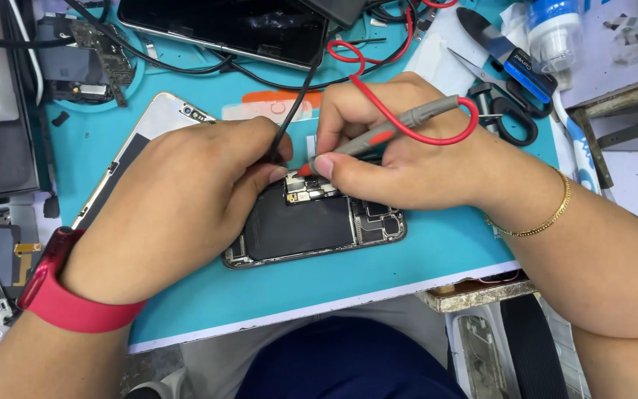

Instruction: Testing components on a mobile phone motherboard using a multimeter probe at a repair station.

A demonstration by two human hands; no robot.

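Bright even light, soft shadows under hands, sharp focus, slight glare

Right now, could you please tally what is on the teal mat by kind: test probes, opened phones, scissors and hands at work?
Test probes: 2, a red-tipped probe in the right hand and a black probe in the left hand
Opened phones: 1, the opened phone
Scissors: 1, the black-handled scissors
Hands at work: 2
Total: 6

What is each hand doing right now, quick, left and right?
Left hand: closed around a thin black test probe, tip at the opened black smartphone.
Right hand: closed around a grey-and-red test probe, tip on the same phone.
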